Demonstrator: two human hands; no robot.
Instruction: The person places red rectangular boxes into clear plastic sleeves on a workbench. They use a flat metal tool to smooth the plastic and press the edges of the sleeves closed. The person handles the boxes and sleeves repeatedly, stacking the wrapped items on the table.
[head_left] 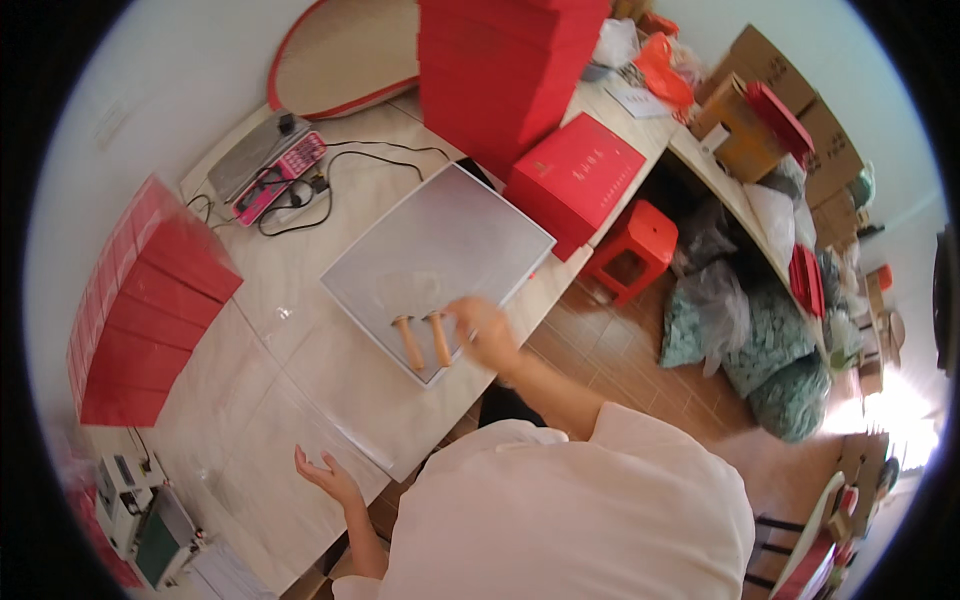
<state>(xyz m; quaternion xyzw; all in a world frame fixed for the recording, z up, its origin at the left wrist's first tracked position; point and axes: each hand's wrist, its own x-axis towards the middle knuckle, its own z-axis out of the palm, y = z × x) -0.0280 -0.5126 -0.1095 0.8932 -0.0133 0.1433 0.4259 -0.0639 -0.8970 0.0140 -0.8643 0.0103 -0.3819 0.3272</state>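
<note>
Two tan stalks [439, 342], slim and smooth with dark, flared caps, lie side by side near the front corner of the flat grey board [430, 230]. Thin pale rims edge the board; its right side runs close to the edge of the glossy marbled table [250, 400], which stretches wider leftward, toward the creased red stack [150, 310]. The right hand [483, 332] blurs just beside one stalk; its grip cannot be told. The left hand [332, 479] spreads its fingers wide near the table's front edge.
</note>
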